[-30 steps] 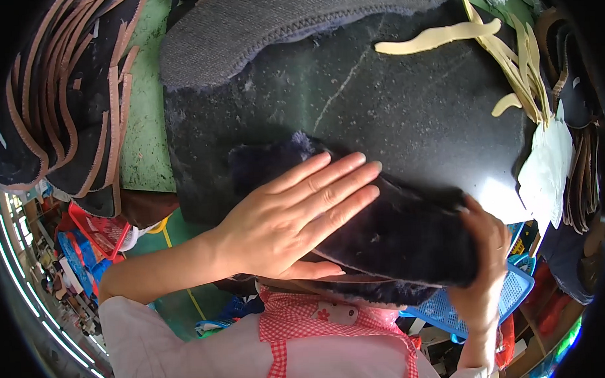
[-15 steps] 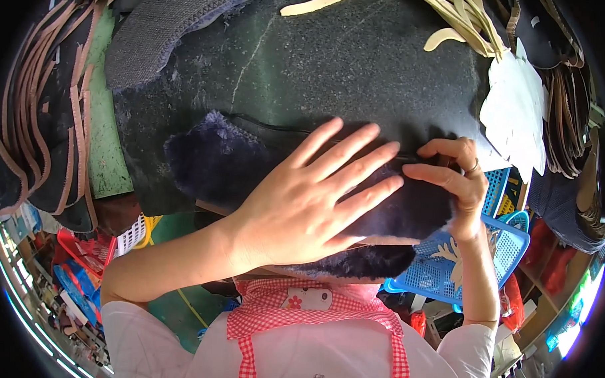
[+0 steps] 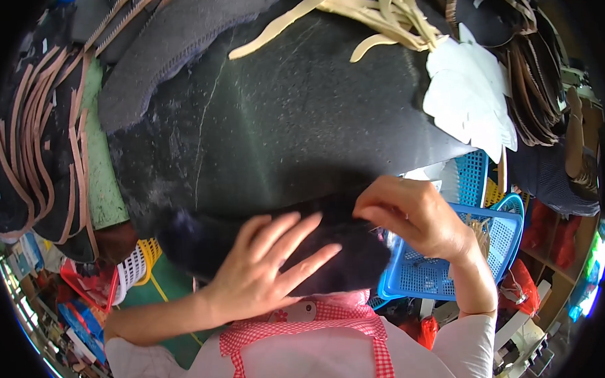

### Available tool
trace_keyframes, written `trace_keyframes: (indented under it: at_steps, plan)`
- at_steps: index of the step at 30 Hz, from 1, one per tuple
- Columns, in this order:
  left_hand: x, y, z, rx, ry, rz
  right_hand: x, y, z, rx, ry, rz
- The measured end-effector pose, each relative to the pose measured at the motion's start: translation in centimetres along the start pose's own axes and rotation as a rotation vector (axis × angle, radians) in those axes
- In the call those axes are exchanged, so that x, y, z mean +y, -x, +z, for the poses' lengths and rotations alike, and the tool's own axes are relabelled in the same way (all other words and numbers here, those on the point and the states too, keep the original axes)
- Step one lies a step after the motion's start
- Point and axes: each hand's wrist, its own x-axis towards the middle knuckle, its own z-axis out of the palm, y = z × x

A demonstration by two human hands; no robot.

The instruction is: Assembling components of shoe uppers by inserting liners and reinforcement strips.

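- A broad, black, cracked slab worktop [image 3: 280, 116] is spanning the middle of the view, its central area lying bare, which is presumably leaving the hands room
- A pile of dark, curved pieces with brown edging [image 3: 41, 151] is lying at the far left, presumably being kept off the slab yet within reach
- A long, dark navy-black, furry piece of material [image 3: 345, 254] is lying before the wearer, at the near side of the slab; its underside is not showing
- A grey, woven, curved piece with a stitched edge [image 3: 177, 47] is resting on the slab's far left, apparently set aside
- A blue, perforated plastic basket [image 3: 422, 271] is standing right of the furry piece, apparently serving as handy storage
- A white, scalloped flat sheet [image 3: 466, 93] is overlapping the slab's right edge
- The bare left hand [image 3: 265, 263] is lying over the furry piece, its fingers spreading apart, seemingly steadying it
- The bare right hand [image 3: 417, 215] is curling at the furry piece's right end, thumb and fingers bending close together; whether they are pinching its edge, I cannot tell
- Slender, cream-coloured, curved strips [image 3: 277, 26] are lying across the far side, some bunching beside the white sheet
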Motion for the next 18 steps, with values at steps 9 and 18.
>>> trace_keyframes:
  at_steps: [9, 18]
  plan:
    - [-0.6, -4.8, -0.5, 0.147, 0.246, 0.161, 5.2, 1.7, -11.1, 0.659, 0.747, 0.056]
    - [0.1, -20.1, 4.0, 0.401, -0.126, 0.306, 4.5, -1.5, -12.3, 0.265, 0.738, 0.018]
